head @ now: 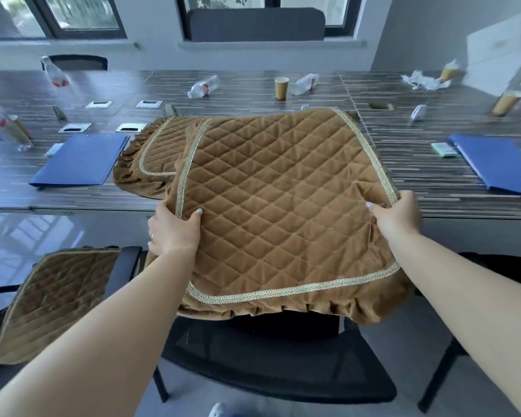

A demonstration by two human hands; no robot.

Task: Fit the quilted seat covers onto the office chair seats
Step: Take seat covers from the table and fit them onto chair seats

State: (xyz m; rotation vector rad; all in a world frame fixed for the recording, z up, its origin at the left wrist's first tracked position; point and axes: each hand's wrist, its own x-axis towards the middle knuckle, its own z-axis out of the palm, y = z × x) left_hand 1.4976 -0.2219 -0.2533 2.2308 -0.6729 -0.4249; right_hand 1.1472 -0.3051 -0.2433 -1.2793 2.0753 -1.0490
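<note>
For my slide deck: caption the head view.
Both hands lift a brown quilted seat cover above a black mesh office chair.

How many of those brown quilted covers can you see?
3: one held cover gripped by both hands above the black chair, one lying on the table behind it, one fitted on the chair at left. Others may be hidden.

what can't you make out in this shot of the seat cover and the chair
- Head view: the seat of the black chair is largely hidden under the held seat cover.
- How many covers lie in the pile on the table: the held cover overlaps it.
- Fingers of the left hand and right hand: tucked under the fabric.
- Bottle labels: blurred, too small.
</note>
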